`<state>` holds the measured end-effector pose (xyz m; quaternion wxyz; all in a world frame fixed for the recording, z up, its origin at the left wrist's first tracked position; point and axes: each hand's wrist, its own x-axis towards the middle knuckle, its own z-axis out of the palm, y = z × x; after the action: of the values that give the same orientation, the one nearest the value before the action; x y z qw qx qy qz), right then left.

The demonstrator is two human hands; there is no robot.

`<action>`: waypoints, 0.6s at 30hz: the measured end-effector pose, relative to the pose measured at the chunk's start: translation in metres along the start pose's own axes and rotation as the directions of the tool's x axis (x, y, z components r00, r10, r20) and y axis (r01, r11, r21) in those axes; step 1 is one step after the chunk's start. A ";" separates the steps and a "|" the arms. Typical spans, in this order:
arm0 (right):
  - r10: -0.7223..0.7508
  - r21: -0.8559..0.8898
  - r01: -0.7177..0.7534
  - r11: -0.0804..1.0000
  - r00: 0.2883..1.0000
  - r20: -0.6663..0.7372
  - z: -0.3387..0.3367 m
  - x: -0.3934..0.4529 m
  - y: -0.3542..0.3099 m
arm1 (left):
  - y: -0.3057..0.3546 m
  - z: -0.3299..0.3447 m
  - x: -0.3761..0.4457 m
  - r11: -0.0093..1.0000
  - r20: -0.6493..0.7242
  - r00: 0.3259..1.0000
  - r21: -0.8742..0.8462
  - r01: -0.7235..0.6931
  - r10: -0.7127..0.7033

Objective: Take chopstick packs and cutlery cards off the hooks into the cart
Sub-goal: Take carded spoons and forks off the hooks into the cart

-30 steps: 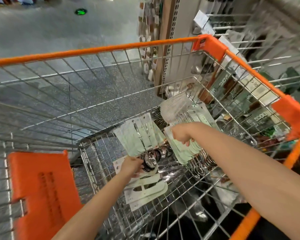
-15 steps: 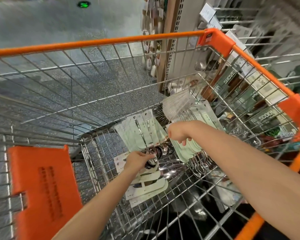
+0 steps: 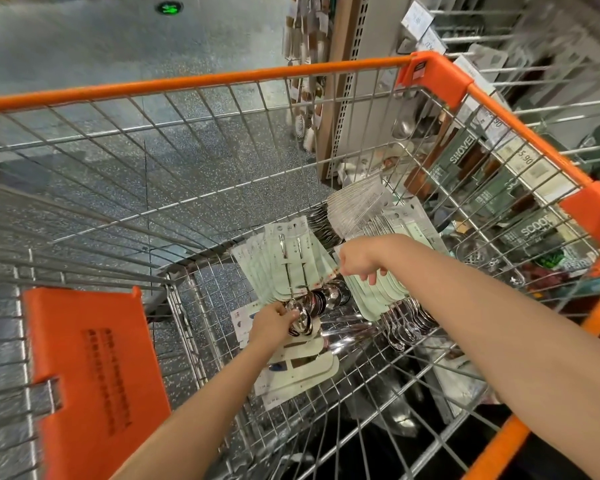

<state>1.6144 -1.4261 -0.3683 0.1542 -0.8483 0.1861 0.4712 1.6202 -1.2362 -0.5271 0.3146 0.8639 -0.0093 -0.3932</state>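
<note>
Both my arms reach down into the orange-rimmed wire cart. My left hand grips the spoon-bowl end of a fanned stack of pale green spoon cards. My right hand is curled over the top of a second stack of green cutlery cards, whose metal spoons hang below. More cream cutlery cards lie flat on the cart floor under my left wrist. A fan of clear chopstick packs leans in the far right corner.
The orange child-seat flap stands at the cart's near left. Outside the right wall are display hooks with price tags and green scoop and shovel packs. A speckled grey floor lies beyond the cart.
My left hand has shifted slightly up onto the spoon bowls of its stack. The view has tilted a little; both stacks stay low in the cart.
</note>
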 end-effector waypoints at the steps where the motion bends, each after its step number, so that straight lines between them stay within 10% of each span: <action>1: -0.002 0.000 0.002 1.000 1.000 0.001 0.000 0.000 0.000 | -0.004 -0.001 0.000 0.996 0.000 1.000 -0.085 0.003 -0.003; 11: -0.009 -0.002 0.009 1.000 1.000 0.010 -0.002 -0.002 -0.001 | -0.019 -0.023 -0.015 0.766 0.206 0.969 -0.598 0.236 -0.137; 18: -0.015 0.000 0.015 1.000 1.000 0.001 -0.003 -0.003 -0.001 | -0.004 -0.019 -0.022 0.864 0.219 0.967 -0.454 0.218 -0.129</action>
<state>1.6160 -1.4258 -0.3640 0.1579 -0.8493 0.1795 0.4706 1.6172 -1.2176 -0.5053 0.4773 0.7185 0.1367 -0.4871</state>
